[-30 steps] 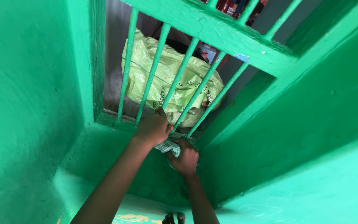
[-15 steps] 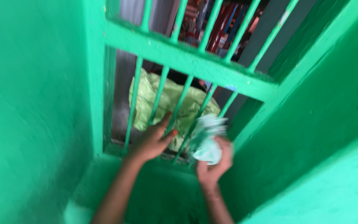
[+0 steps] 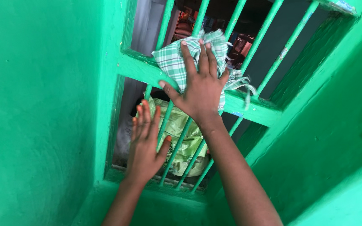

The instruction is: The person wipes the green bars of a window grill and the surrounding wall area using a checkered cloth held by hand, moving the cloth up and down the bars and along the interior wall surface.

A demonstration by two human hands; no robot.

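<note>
My right hand (image 3: 200, 86) presses a green and white checked cloth (image 3: 177, 58) flat against the green window crossbar (image 3: 135, 67), fingers spread over it. My left hand (image 3: 145, 144) is lower, open with fingers apart, held against the lower green bars (image 3: 177, 146) and holding nothing. Beyond the bars lies a light green plastic sack (image 3: 189, 134).
Green painted walls close in at the left (image 3: 38, 113) and right (image 3: 327, 121). A green sill (image 3: 156, 196) runs under the window. Upper bars (image 3: 269, 29) rise above the crossbar, with dark space and coloured items behind them.
My right hand has lifted the cloth from the sill up to the crossbar and spread over it. My left hand let go of a lower bar and opened flat.
</note>
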